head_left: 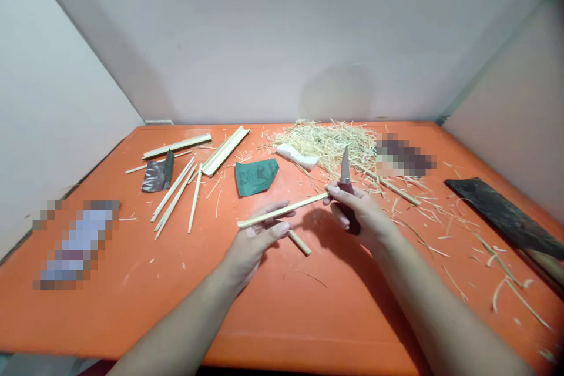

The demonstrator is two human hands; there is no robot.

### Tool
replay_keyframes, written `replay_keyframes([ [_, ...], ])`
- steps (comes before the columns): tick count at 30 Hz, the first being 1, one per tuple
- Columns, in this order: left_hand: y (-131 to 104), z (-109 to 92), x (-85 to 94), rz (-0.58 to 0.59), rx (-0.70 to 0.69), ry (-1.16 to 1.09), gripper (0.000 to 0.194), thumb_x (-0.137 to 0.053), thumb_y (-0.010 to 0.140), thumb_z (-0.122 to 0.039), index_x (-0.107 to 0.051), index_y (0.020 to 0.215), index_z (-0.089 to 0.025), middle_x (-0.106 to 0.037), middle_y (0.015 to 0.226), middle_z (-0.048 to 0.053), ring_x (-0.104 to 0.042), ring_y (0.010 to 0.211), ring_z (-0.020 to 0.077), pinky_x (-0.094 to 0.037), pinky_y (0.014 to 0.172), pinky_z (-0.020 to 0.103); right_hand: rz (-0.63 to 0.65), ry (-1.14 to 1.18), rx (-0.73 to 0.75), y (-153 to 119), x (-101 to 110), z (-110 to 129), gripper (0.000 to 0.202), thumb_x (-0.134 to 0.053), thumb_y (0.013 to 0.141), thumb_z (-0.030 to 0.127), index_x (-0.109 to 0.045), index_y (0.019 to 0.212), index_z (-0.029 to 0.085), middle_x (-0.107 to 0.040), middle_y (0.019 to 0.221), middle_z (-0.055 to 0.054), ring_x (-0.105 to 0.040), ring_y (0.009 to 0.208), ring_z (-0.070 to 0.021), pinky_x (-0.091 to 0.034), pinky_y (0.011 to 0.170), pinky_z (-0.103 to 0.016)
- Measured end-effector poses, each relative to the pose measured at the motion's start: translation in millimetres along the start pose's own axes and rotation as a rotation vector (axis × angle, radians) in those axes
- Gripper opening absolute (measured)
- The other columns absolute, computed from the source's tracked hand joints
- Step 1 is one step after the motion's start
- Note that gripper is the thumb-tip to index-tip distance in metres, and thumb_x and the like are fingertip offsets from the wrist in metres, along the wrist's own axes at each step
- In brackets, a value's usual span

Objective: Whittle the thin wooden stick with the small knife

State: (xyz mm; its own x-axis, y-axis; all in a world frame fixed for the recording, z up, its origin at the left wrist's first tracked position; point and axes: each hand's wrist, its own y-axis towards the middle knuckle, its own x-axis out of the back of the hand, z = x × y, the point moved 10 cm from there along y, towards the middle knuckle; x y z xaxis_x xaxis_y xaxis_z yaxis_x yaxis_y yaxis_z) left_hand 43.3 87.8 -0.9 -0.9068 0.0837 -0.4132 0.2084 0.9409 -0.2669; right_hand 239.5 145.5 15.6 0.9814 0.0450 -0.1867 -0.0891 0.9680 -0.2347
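Note:
A pale bamboo strip (286, 210) is held slanted above the table between both hands. My left hand (253, 241) is closed loosely around its near left end, with the thumb below it and the fingers partly hidden behind. At the strip's other end, the thumb and index finger of my right hand (363, 211) pinch its tip. That same hand grips a knife by its dark red handle (348, 205), and the blade (345, 165) points up, away from the strip. Under the hands, a short bamboo piece (299, 243) lies on the table.
On the orange table (282, 317) lie green sandpaper (257, 177), a dark folded sheet (157, 174), thin bamboo sticks (174, 197) and split bamboo (225, 151). A heap of shavings (332, 144) sits at the back. A dark blade-like slab (502, 214) lies right; two items are pixelated.

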Motion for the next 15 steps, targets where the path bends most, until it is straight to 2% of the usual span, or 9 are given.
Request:
replay_keyframes([
  [2, -4, -4, -6.3, 0.067, -0.013, -0.003, 0.047, -0.082, 0.078, -0.036, -0.073, 0.123, -0.023, -0.073, 0.121, 0.01, -0.067, 0.1, 0.0207, -0.047, 0.08, 0.027, -0.084, 0.092, 0.019, 4, 15, 2, 0.042, -0.088, 0.065, 0.048, -0.06, 0.08, 0.019, -0.063, 0.064, 0.005, -0.039, 0.036, -0.0034, -0.024, 0.034, -0.02],
  [5, -9, 1, -20.1, 0.209, 0.052, -0.077, 0.046, -0.07, 0.087, -0.044, -0.072, 0.125, -0.018, -0.072, 0.121, 0.013, -0.067, 0.097, 0.0206, -0.05, 0.077, 0.027, -0.154, 0.124, 0.04, 6, 26, 3, 0.042, -0.087, 0.065, 0.046, -0.061, 0.084, 0.019, -0.061, 0.063, 0.006, -0.039, 0.035, -0.0039, -0.025, 0.032, -0.02],
  [8, -10, 17, -24.5, 0.241, 0.166, -0.027, 0.049, -0.068, 0.088, -0.048, -0.07, 0.124, -0.016, -0.072, 0.1, 0.011, -0.067, 0.076, 0.016, -0.047, 0.058, 0.023, -0.17, 0.088, 0.062, 6, 26, 2, 0.042, -0.085, 0.067, 0.045, -0.064, 0.093, 0.019, -0.057, 0.06, 0.007, -0.04, 0.035, -0.0048, -0.025, 0.033, -0.02],
  [11, -13, 36, -28.1, 0.277, 0.287, 0.08, 0.048, -0.066, 0.09, -0.05, -0.067, 0.123, -0.015, -0.059, 0.069, -0.002, -0.046, 0.045, 0.0056, -0.034, 0.043, 0.018, -0.127, -0.03, 0.094, 6, 17, 1, 0.045, -0.083, 0.069, 0.048, -0.066, 0.098, 0.019, -0.057, 0.063, 0.006, -0.041, 0.036, -0.0059, -0.025, 0.034, -0.022],
  [13, -13, 42, -29.4, 0.294, 0.321, 0.094, 0.047, -0.064, 0.091, -0.051, -0.066, 0.121, -0.015, -0.048, 0.062, -0.007, -0.03, 0.038, 0.002, -0.027, 0.04, 0.017, -0.134, -0.137, 0.13, 4, 14, 2, 0.052, -0.078, 0.074, 0.054, -0.063, 0.111, 0.02, -0.057, 0.065, 0.006, -0.04, 0.036, -0.0069, -0.026, 0.036, -0.023],
  [15, -9, 39, -24.4, 0.243, 0.291, 0.087, 0.047, -0.065, 0.089, -0.051, -0.065, 0.119, -0.015, -0.044, 0.062, -0.009, -0.023, 0.037, 0.0012, -0.025, 0.039, 0.016, -0.196, -0.292, 0.214, -3, 14, 11, 0.057, -0.069, 0.084, 0.059, -0.056, 0.127, 0.023, -0.055, 0.064, 0.007, -0.04, 0.04, -0.0092, -0.03, 0.041, -0.025],
])
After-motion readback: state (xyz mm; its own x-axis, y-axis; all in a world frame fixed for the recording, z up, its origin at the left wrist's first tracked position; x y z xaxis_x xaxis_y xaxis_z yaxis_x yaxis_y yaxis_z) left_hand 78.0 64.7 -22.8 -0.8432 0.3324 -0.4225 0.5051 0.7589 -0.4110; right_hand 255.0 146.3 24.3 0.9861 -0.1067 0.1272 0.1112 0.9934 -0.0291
